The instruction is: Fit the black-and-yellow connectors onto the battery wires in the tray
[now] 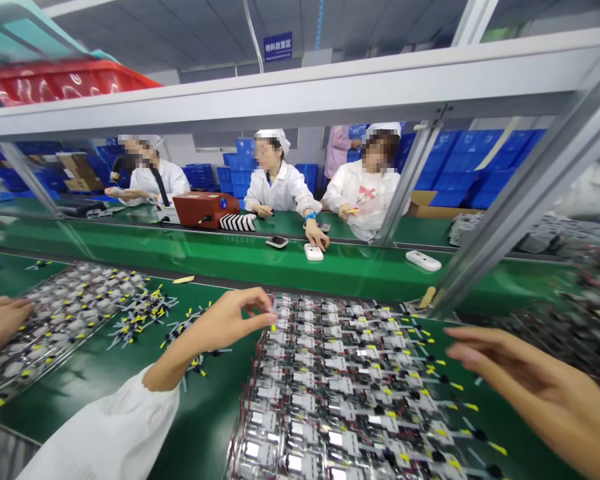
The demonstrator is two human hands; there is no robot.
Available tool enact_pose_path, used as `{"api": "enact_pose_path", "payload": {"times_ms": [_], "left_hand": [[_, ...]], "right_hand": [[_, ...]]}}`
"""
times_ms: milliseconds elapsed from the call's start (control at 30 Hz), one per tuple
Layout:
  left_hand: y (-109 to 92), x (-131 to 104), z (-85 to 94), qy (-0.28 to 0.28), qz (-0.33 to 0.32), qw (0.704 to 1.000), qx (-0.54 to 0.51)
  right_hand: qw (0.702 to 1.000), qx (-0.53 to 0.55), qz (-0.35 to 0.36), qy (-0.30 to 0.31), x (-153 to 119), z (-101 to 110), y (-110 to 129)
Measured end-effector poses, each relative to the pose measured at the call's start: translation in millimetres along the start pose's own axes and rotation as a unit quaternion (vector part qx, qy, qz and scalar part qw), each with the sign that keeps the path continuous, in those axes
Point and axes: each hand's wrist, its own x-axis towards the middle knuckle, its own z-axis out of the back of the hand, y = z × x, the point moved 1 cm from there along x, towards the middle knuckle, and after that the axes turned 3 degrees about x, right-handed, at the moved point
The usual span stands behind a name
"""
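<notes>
My left hand (227,321) is at the far left corner of a clear plastic tray (234,433), thumb and forefinger closed in a pinch. A pale sliver and a yellow tip (273,327) show at the fingertips; whether they belong to a held piece or to the tray's contents I cannot tell. Rows of small electronic assemblies (336,365) with white blocks, red wires and yellow-tipped strips fill the tray. Off its right side, my right hand (525,383) hangs with fingers stretched out, slightly blurred and holding nothing visible. Beside my left forearm lie loose black parts with yellow-tipped strips (147,308).
A co-worker's hand (3,323) rests on another filled tray (65,320) at left. Beyond a green conveyor (220,250) carrying white devices (423,261), several co-workers sit. A metal post (510,180) rises at right, and a shelf beam (300,87) crosses above.
</notes>
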Motion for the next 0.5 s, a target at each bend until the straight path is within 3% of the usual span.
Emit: {"api": "enact_pose_path", "payload": {"times_ms": [33, 100, 167, 300, 500], "left_hand": [[-14.0, 10.2, -10.7, 0.022, -0.013, 0.999, -0.03], [-35.0, 33.1, -36.1, 0.062, -0.021, 0.995, -0.08], [-44.9, 57.4, -62.0, 0.075, 0.0, 0.99, -0.119], [-39.2, 99.0, -96.1, 0.067, 0.058, 0.98, -0.177], [-16.0, 119.2, -102.2, 0.095, 0.003, 0.988, -0.121]], "right_hand": [[0.997, 0.02, 0.022, 0.077, 9.7, -4.6, 29.9], [0.985, 0.025, 0.053, 0.161, 27.7, -20.0, 76.6], [0.98, 0.029, 0.082, 0.177, 43.2, -40.7, 101.0], [0.98, 0.031, 0.076, 0.184, 67.3, -76.7, 97.6], [0.974, 0.069, 0.061, 0.207, 87.4, -89.7, 75.4]]}}
